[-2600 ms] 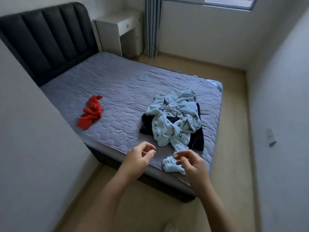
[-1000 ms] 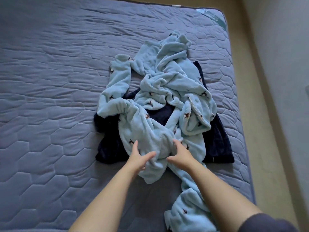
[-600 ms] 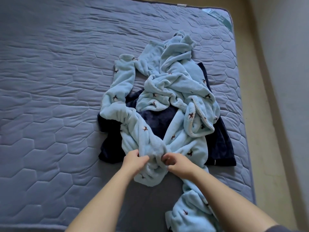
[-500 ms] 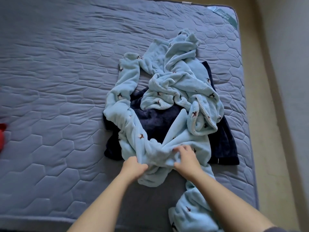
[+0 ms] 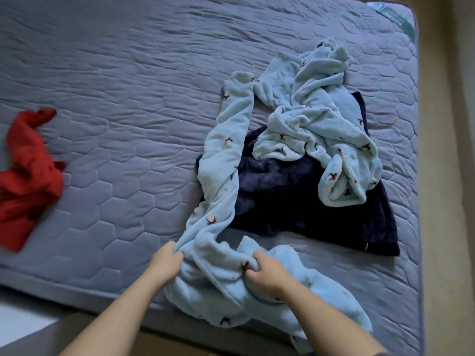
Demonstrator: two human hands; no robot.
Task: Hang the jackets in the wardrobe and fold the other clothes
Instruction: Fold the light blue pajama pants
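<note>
The light blue fleece garment (image 5: 226,155) lies crumpled by the near edge of the bed (image 5: 115,86), partly over a dark navy garment (image 5: 295,201), and the left hand (image 5: 165,262) and the right hand (image 5: 266,277) each grip a bunch of its near end, fingers (image 5: 175,255) curled tight into the pile. It looks soft, thick and limp, rather light, so I judge it will sag and drag its twisted sleeves behind; a better hold would be at the shoulders or collar, once they are found.
</note>
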